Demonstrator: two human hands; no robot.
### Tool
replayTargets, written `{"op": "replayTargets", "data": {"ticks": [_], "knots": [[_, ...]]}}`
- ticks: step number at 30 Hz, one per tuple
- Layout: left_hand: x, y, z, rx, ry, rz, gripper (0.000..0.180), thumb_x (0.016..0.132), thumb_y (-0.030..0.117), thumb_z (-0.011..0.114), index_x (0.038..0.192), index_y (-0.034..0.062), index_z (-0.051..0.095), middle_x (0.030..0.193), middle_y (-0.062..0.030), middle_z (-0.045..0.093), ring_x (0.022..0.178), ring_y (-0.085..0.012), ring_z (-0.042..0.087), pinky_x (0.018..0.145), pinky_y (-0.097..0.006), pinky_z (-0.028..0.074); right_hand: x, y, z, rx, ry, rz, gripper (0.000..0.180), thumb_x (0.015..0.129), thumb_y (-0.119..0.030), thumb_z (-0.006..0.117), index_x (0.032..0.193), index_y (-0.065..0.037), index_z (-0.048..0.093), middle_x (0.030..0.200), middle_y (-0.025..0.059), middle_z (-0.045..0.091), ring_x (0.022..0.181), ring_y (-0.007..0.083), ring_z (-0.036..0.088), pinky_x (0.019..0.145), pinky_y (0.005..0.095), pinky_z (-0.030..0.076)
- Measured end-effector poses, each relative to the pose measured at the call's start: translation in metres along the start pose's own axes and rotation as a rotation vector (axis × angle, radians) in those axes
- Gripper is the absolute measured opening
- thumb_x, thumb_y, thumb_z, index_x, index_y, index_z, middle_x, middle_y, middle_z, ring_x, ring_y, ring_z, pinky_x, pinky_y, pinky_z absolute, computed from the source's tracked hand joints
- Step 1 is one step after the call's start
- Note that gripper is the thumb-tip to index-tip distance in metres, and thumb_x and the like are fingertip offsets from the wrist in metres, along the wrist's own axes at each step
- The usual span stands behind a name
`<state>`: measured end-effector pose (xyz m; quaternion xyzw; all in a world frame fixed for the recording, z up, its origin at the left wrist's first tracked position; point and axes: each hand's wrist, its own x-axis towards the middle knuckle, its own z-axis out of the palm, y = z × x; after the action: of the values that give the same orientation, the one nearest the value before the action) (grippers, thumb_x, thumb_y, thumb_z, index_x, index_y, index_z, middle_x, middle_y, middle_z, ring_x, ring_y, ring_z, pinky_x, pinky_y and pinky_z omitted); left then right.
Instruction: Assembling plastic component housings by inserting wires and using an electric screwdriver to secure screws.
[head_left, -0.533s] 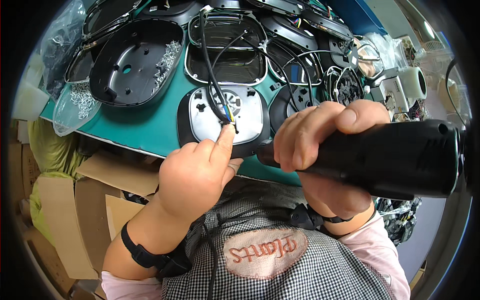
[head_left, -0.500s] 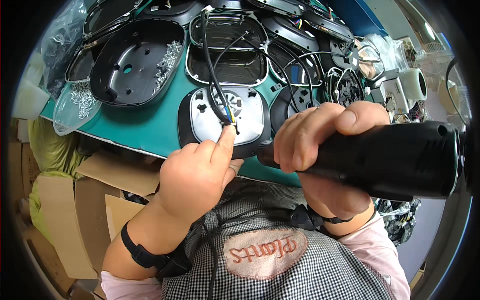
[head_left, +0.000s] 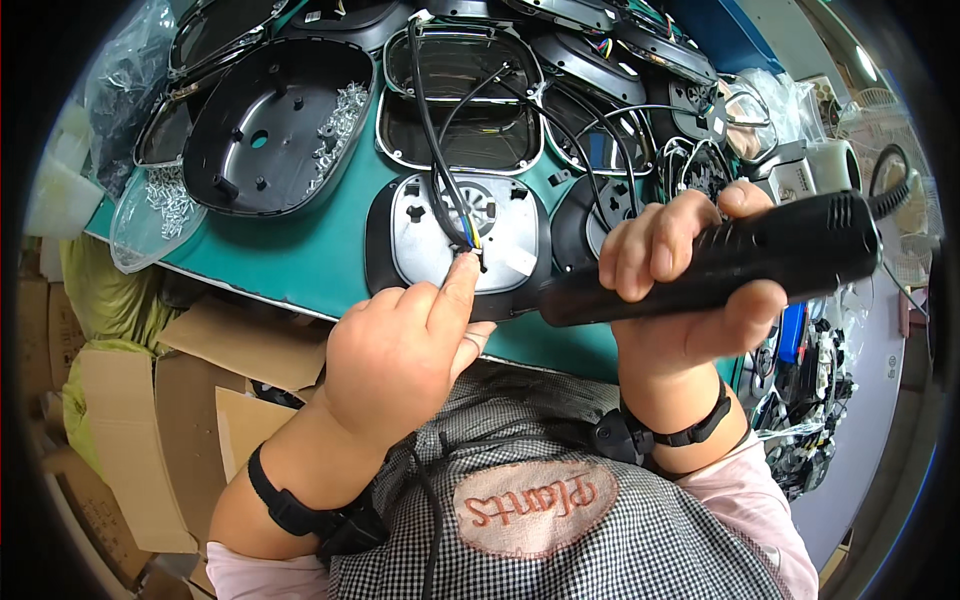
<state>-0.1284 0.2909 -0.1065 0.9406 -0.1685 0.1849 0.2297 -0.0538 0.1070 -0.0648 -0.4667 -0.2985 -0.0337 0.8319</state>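
Observation:
A black housing with a silver plate (head_left: 420, 250) lies at the table's near edge. My left hand (head_left: 385, 345) holds its near rim, index finger pressed beside the blue and yellow wires (head_left: 473, 238) and thumb under the edge. These wires come out of a thick black cable (head_left: 432, 130) that runs away from me. A black electric screwdriver (head_left: 800, 250) lies in my right hand (head_left: 665, 255), fingers wrapped over its body. Its front end points left at the housing's near right side; I cannot tell whether the thin bit touches it.
A large black shell (head_left: 225, 120) with loose screws stands at the left, beside a clear bag of screws (head_left: 155, 220). Dark-windowed covers (head_left: 460, 135) and more housings (head_left: 590, 60) fill the back. Cardboard boxes (head_left: 130, 430) stand below left; small parts (head_left: 810, 410) lie at the right.
The screwdriver has tilted, its rear end rising and drawing back to the left, its front end shifting slightly right. My right hand's grip has turned with it. My left hand stays on the housing.

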Motion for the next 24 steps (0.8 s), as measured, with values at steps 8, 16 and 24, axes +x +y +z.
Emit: {"op": "replayTargets", "data": {"ticks": [8,16,24], "knots": [[-0.002,0.000,-0.006,-0.335,0.102,-0.100,0.051,0.068,0.021,0.076,0.111,-0.0005,0.059,0.061,-0.0040,0.051,0.050,-0.0161,0.046,0.046,-0.030,0.040,0.022,-0.035,-0.005,0.204,0.046,-0.033,0.058,0.082,-0.048,0.058,0.114,-0.001,0.047,0.082,0.0045,0.050,0.065,0.0141,0.049,0.059,0.0292,0.042],[-0.001,0.020,-0.014,-2.278,-0.011,-0.725,0.073,0.095,0.055,0.022,0.131,-0.0074,0.033,0.119,-0.0170,0.049,0.102,-0.0233,0.052,0.085,-0.033,0.045,0.032,-0.045,0.030,0.280,-0.020,0.034,0.063,0.082,-0.044,0.060,0.119,0.002,0.041,0.086,0.0045,0.048,0.069,0.0148,0.050,0.062,0.0292,0.042],[0.001,0.031,-0.020,-2.270,-0.007,-0.702,0.080,0.092,0.059,0.020,0.138,-0.0060,0.023,0.135,-0.0223,0.037,0.121,-0.0261,0.041,0.103,-0.037,0.034,0.025,-0.039,0.028,0.237,-0.053,0.033,0.068,0.079,-0.055,0.057,0.120,-0.003,0.044,0.085,0.0037,0.050,0.066,0.0154,0.052,0.058,0.0318,0.044]]}}
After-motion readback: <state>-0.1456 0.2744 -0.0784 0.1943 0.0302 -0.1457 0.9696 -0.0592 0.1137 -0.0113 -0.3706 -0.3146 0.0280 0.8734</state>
